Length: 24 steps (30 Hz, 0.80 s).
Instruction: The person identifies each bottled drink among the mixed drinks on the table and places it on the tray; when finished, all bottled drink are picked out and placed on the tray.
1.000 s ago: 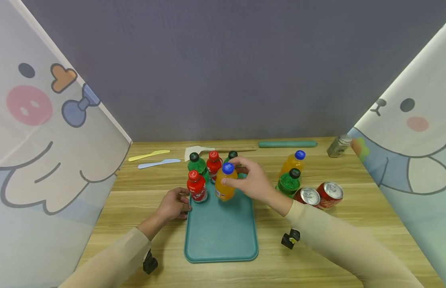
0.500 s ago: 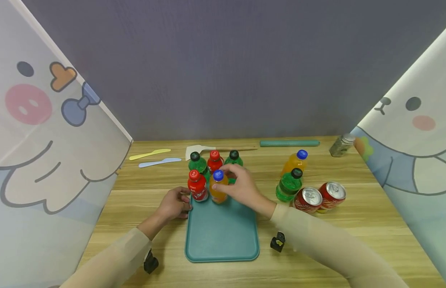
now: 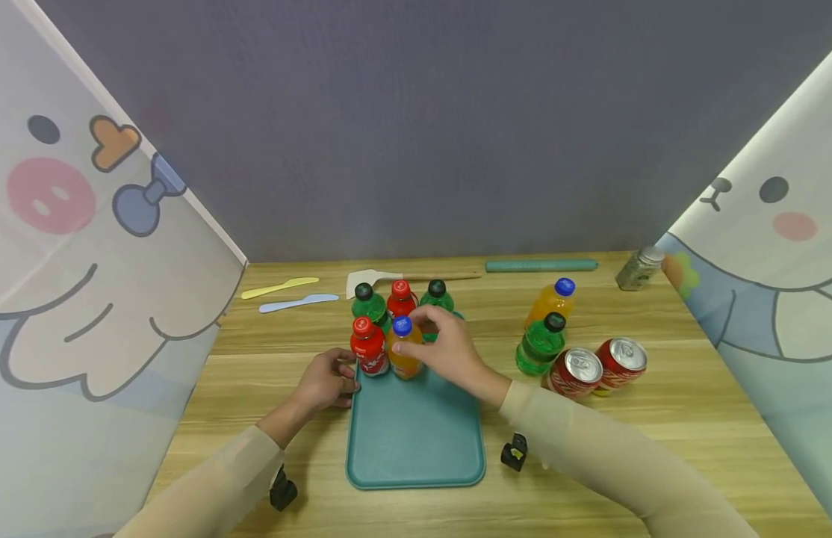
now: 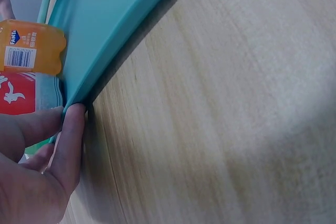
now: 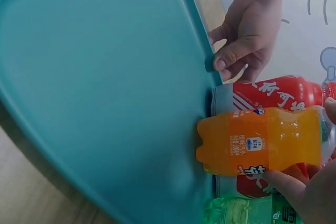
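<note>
In the head view my right hand (image 3: 449,351) holds an orange soda bottle (image 3: 405,359) with a blue cap, thumb and fingers on its sides. The bottle stands upright on a teal tray (image 3: 416,448), beside a red-capped red bottle (image 3: 370,351). Behind them on the tray are a green soda bottle (image 3: 369,306), another red bottle (image 3: 401,300) and a second green bottle (image 3: 438,297), partly hidden. My left hand (image 3: 324,381) pinches the tray's left rim; the left wrist view shows the thumb and a finger (image 4: 71,145) on that rim.
Right of the tray stand an orange soda bottle (image 3: 549,306), a green bottle (image 3: 540,345) and two red cans (image 3: 576,373). Along the back lie a yellow knife (image 3: 279,288), a blue knife (image 3: 298,303), a spatula (image 3: 376,278), a teal rod (image 3: 541,265) and a shaker jar (image 3: 640,269).
My right hand has moved the orange bottle left and down, bringing it beside the front red bottle. In the last half second it has shifted only slightly left. My left hand stays on the rim.
</note>
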Tool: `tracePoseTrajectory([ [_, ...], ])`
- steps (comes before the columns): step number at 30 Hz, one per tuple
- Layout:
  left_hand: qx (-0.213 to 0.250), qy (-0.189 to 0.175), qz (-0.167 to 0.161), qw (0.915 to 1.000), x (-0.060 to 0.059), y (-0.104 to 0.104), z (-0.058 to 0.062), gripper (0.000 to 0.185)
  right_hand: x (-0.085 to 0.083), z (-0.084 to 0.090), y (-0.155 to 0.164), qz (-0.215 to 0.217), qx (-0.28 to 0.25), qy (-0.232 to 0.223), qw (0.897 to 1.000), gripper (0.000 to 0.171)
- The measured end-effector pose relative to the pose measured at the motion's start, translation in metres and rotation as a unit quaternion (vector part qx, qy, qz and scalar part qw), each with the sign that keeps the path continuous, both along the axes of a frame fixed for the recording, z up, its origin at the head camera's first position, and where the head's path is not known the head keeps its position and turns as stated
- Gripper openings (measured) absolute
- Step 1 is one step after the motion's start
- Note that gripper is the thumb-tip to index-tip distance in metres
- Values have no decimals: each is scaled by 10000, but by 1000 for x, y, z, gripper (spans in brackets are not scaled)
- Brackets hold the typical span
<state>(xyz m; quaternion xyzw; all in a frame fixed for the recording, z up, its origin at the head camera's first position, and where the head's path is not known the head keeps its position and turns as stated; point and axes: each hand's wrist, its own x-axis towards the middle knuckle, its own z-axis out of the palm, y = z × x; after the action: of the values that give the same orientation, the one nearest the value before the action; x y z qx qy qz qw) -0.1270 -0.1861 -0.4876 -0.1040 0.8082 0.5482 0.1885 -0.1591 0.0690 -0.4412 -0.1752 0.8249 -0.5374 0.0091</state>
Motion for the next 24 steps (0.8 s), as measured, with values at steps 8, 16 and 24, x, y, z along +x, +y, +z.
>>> tracePoseTrajectory([
  [8, 13, 0, -2, 10000, 1, 0, 2, 51, 5, 2, 7, 345, 105, -205, 9991, 48],
  [16, -23, 10, 46, 10000, -1, -1, 1, 50, 5, 19, 36, 1517, 706, -575, 9842, 68],
  [24, 15, -51, 79, 10000, -1, 0, 0, 50, 11, 42, 68, 1748, 785, -477, 9803, 58],
])
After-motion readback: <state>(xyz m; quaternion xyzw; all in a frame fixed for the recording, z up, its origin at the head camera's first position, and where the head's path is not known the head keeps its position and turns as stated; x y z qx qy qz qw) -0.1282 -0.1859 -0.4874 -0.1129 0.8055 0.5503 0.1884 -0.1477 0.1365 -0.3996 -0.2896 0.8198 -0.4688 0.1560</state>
